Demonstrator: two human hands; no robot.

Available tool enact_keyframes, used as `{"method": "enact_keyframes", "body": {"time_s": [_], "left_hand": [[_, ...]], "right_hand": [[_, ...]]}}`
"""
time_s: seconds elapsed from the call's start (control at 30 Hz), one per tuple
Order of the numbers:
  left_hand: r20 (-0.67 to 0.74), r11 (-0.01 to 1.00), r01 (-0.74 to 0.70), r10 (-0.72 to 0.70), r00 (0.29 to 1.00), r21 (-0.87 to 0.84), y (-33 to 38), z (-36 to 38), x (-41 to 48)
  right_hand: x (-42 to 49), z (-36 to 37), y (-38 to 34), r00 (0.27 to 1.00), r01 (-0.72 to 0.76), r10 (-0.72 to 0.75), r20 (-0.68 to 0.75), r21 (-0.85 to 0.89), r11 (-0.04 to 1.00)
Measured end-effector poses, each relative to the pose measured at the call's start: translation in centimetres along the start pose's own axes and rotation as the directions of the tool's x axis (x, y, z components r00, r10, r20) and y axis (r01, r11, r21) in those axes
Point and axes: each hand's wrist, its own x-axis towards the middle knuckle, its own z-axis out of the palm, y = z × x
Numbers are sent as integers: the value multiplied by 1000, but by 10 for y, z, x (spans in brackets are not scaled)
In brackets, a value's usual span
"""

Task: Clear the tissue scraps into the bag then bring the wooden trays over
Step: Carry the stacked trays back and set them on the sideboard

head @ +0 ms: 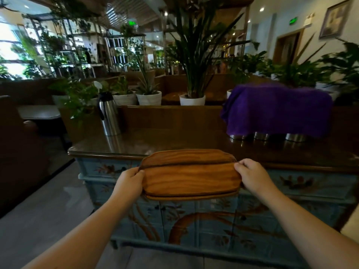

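Wood, polished stone-like top, steel and cloth.
The wooden trays (191, 174) show warm, smooth grain with a soft sheen. The cabinet (213, 224) is painted wood, matt blue with a worn look, under a dark glossy countertop (174, 140). The flask (109, 115) is brushed metal; the purple cloth (277, 107) looks fuzzy and matt.

Left hand (129, 184): bare, no ring, no glove.
Right hand (252, 176): bare, no ring, no glove.
Left forearm (83, 228): uncovered to frame edge, no sleeve, no watch or band at wrist.
Right forearm (303, 224): uncovered to frame edge, no sleeve, wrist plain.
Fingernails: short, unpainted as far as visible.
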Motion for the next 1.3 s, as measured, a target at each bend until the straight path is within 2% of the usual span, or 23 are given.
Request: {"method": "enact_keyframes", "body": {"time_s": [0.2,0.47,0.67,0.87,1.07,1.3], "left_hand": [[25,997,45,-44,999,-57,-30,-1,108],[88,1000,6,-3,996,-30,-47,0,275],[225,1000,8,-13,974,23,-50,13,377],[323,998,38,-50,945,42,-70,36,435],[316,980,80,-135,939,181,-74,59,480],[294,965,139,-202,934,221,-76,88,515]], "right_hand": [[91,64,5,998,20,-16,61,-68,997],[215,139,-3,999,-25,27,17,-107,994],[283,171,3,995,-103,104,-2,-140,985],[335,180,16,990,-131,137,16,-206,970],[389,182,28,987,-96,131,92,-316,944],[431,187,43,989,-24,82,125,-409,912]]}}
